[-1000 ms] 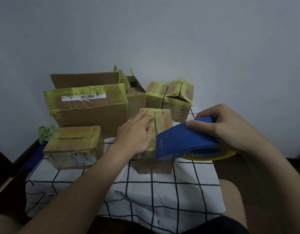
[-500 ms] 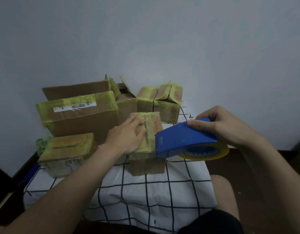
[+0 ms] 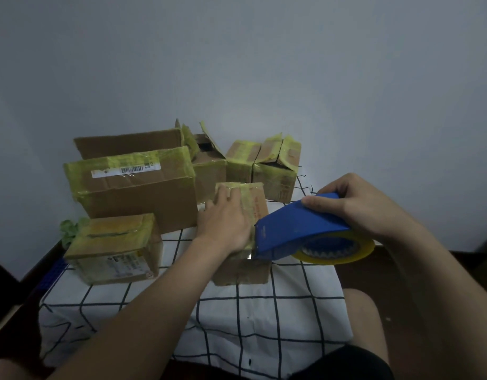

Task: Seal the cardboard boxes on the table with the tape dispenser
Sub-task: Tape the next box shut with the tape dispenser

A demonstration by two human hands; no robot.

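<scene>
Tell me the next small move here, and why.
Probably draw the tape dispenser down over the near edge of the small box, then tilt it to cut. Its mouth sits at that edge, the left hand presses flat on the taped top, and the right hand grips it.

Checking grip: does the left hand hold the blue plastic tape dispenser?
No, the right hand grips the dispenser; the left hand presses a cardboard box.
</scene>
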